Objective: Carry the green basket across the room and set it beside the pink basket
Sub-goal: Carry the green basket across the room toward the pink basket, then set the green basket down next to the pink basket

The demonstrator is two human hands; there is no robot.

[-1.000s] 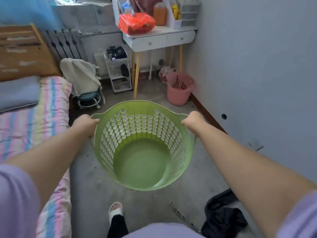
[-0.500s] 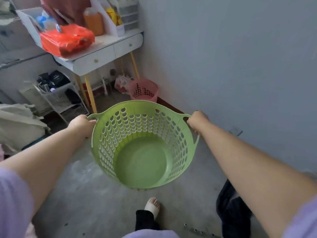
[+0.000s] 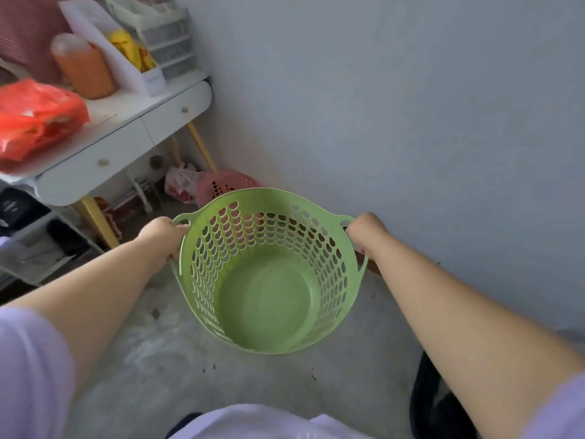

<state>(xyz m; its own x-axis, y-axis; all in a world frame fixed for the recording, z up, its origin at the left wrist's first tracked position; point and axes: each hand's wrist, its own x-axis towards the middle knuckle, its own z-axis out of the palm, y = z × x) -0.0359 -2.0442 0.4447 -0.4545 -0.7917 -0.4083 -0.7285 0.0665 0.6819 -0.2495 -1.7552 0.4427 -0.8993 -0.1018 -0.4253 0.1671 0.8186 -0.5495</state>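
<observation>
While the green basket [image 3: 269, 274] hung in the air between both arms, well clear of the floor [image 3: 158, 359], the left hand [image 3: 164, 237] was clenched on the handle at its left rim and the right hand [image 3: 364, 231] was clenched on the handle opposite. The basket was empty, its solid bottom bare, and its far rim hid part of the pink basket [image 3: 226, 185], which stood on the floor against the wall [image 3: 411, 122], just beside the yellow leg of the white bench [image 3: 120, 144]. A thin-walled, perforated plastic tub of that kind would likely be light and a little springy, so the rim could flex or tip if held from one side only; the two moulded handles looked the sound places to hold, and the grip at both seemed firm. Its smooth plastic might slide on a dusty floor, so it would probably want setting down level, in the bare patch near the pink basket rather than on top of it.
</observation>
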